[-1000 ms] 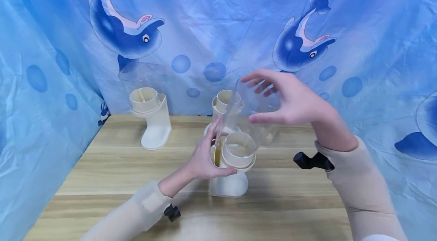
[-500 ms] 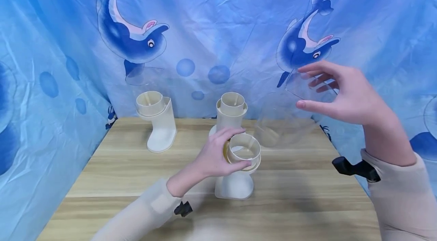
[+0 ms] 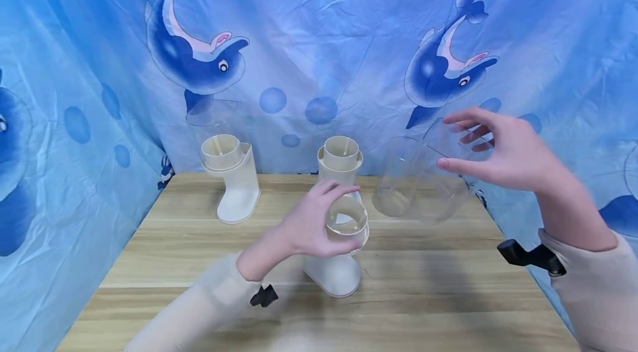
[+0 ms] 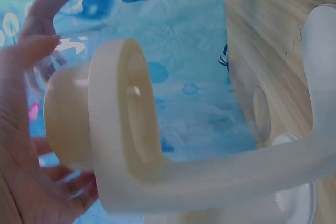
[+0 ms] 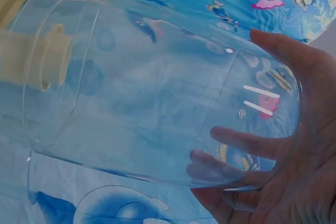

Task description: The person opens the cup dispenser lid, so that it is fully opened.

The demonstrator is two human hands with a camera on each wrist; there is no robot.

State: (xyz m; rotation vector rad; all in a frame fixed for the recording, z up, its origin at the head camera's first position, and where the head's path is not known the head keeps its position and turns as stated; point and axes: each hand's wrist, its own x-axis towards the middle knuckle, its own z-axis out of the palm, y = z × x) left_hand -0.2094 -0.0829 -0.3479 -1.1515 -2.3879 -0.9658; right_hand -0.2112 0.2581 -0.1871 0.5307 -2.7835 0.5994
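My left hand (image 3: 306, 230) grips the round collar of a cream plastic dispenser stand (image 3: 335, 275), thumb and fingers on either side of the collar. In the left wrist view the curved neck of this dispenser stand (image 4: 236, 171) runs from the collar to its foot. My right hand (image 3: 518, 155) holds a clear canister (image 5: 142, 93) by its closed end, with the fingers showing through the transparent wall. This canister is tilted, its wide open end pointing down and left, to the right of the stand.
At the back left stands another cream stand (image 3: 234, 191) with a clear canister (image 3: 211, 114) on top. A third stand (image 3: 340, 169) is behind my left hand. A clear canister (image 3: 391, 200) rests on the wooden table (image 3: 423, 285), and a dolphin-print curtain (image 3: 339, 36) surrounds it.
My right hand has moved right, taking the clear canister off the near stand's collar. My left hand has shifted up round the collar, and that stand has turned slightly.
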